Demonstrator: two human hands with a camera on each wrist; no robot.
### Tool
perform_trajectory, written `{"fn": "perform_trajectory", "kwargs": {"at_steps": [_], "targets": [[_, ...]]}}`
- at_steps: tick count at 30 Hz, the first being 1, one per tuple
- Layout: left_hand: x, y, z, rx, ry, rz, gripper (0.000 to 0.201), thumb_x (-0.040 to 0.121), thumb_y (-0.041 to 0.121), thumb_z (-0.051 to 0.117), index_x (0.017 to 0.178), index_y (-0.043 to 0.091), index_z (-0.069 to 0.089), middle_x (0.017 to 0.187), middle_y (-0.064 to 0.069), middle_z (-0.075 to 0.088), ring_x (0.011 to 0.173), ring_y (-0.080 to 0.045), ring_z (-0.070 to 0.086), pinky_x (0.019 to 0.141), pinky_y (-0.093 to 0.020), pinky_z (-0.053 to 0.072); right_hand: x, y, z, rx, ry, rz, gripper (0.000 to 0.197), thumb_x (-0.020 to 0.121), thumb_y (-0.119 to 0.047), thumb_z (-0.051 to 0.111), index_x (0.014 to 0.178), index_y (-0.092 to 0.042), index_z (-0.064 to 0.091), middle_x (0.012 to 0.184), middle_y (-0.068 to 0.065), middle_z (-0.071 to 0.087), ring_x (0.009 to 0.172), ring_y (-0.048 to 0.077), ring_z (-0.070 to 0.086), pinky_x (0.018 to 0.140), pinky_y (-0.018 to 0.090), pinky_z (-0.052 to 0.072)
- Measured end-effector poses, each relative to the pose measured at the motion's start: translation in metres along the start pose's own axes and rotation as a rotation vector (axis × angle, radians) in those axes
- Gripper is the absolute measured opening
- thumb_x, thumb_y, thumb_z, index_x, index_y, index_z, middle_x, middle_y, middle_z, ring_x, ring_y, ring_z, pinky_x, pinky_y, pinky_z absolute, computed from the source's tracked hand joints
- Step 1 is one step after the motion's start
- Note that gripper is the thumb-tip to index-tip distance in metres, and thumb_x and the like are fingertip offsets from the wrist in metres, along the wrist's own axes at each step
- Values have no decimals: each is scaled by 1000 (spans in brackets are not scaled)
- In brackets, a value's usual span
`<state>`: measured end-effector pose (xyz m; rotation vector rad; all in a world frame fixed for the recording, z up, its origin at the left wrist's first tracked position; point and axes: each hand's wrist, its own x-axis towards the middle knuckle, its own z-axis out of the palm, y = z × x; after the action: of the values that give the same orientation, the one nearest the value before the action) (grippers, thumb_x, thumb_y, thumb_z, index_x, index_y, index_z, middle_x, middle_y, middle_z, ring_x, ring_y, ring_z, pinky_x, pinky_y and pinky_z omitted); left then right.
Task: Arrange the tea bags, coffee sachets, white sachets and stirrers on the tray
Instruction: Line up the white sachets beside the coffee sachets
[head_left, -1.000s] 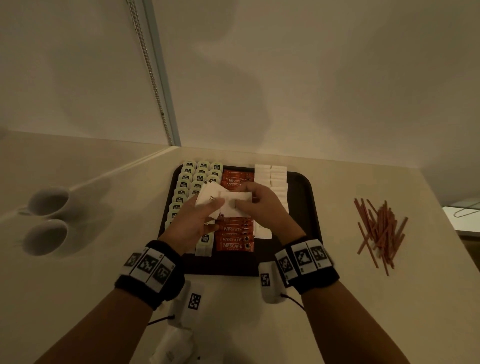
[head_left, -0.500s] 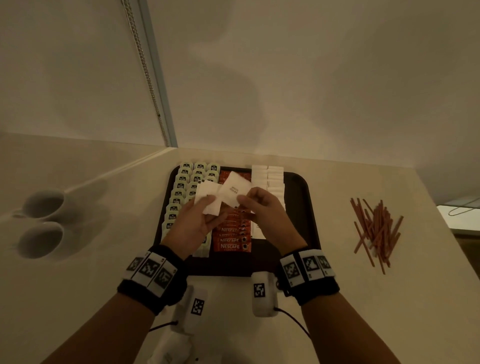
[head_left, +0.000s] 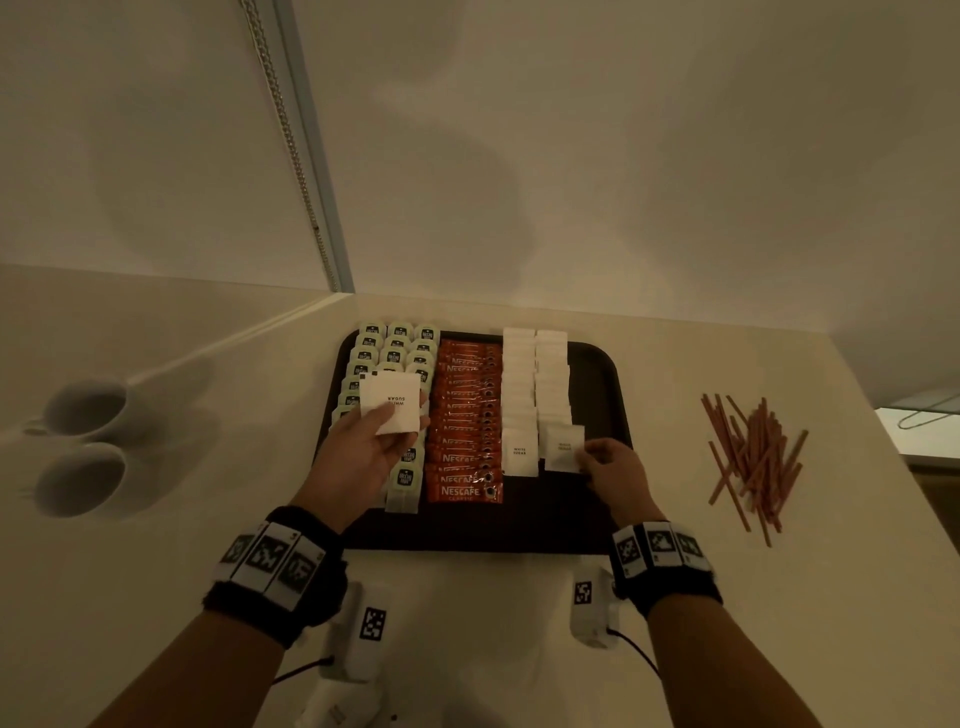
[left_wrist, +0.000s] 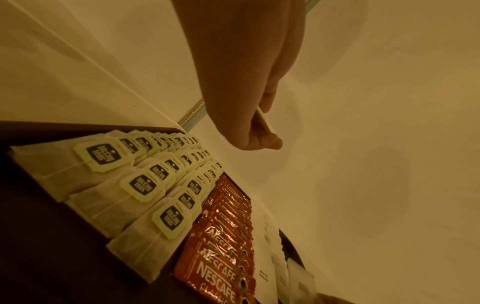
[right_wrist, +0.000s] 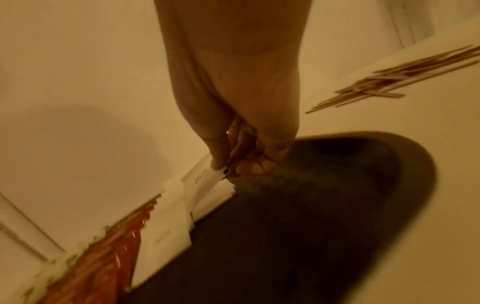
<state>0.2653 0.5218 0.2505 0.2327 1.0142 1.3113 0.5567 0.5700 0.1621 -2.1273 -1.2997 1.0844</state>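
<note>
Tray (head_left: 597, 358): left of it stand two cups (head_left: 85, 447). Above its three tea-bag columns (head_left: 395, 345), the left hand (head_left: 358, 457) pinches spare white sugar sachets (head_left: 390, 402). Past one Nescafé column (head_left: 467, 415), the right hand (head_left: 610, 467) pinches a sachet (head_left: 563, 448) onto the second white row; best lapped squarely. Stirrers (head_left: 753, 457), uncounted, lie right of the tray.

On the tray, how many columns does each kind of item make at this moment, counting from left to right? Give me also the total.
Tea bags: 3 columns
Coffee sachets: 1 column
White sachets: 2 columns
Stirrers: 0 columns; they lie in a loose pile on the table, right of the tray
Total: 6 columns
</note>
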Motion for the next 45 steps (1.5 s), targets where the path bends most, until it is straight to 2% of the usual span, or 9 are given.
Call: {"fn": "perform_trajectory", "kwargs": {"at_steps": [12,19,21,25,29,32,35,40,45], "targets": [[-2,-3,7,7,-45,-22,34,98,6,44,131,10,46,103,-11,68,82,-21,72,68,-24,59,2,-8,13,-146,78,-50,21,89,-16,61,106,-4,62,107,11,64,101,23,57,87,29,43],[3,-7,6,101,-2,-36,40,94,6,51,134,8,46,127,-19,56,112,-34,59,65,-23,58,-10,-29,17,-103,167,-157,21,87,-20,64,101,-7,55,95,6,61,88,19,59,70,21,44],[5,-8,6,218,-12,-29,35,94,8,54,128,8,51,126,-19,58,111,-34,60,63,-22,56,-26,-61,20,54,61,-267,23,88,-27,63,103,-11,54,90,-3,58,83,11,58,64,13,42],[3,-11,11,448,-40,21,23,90,12,61,113,13,61,112,-15,67,95,-25,66,63,-23,55,-57,-124,29,261,-334,-445,33,84,-36,65,109,-18,53,101,0,64,89,12,64,65,17,50],[2,-10,15,433,-27,62,28,88,9,63,115,13,60,109,-11,68,93,-20,66,64,-21,54,-62,-146,37,154,-329,-577,20,88,-23,63,107,-16,61,98,-3,64,89,12,63,72,20,52],[3,-8,15,404,-16,92,37,85,4,65,120,10,57,112,-10,66,98,-20,66,67,-21,55,-63,-144,38,295,-313,-492,10,91,-17,58,99,-11,61,97,3,63,91,21,64,75,30,56],[5,-7,15,344,40,128,33,85,1,64,117,10,58,112,-10,66,99,-21,66,68,-22,56,-70,-138,35,440,-454,-371,13,89,-12,59,100,-12,52,106,7,61,95,25,64,77,39,58],[7,-6,16,374,47,176,24,85,2,64,105,14,61,103,-8,68,95,-20,67,69,-27,55,-75,-131,27,194,-564,-442,17,85,-12,65,98,-17,55,101,0,67,91,13,66,71,23,56],[6,2,18,218,76,100,14,98,19,48,104,17,61,90,-9,69,77,-23,65,65,-28,53,-58,-108,9,355,-350,-308,18,86,-8,64,102,-2,57,100,9,68,86,14,68,63,17,53]]}}
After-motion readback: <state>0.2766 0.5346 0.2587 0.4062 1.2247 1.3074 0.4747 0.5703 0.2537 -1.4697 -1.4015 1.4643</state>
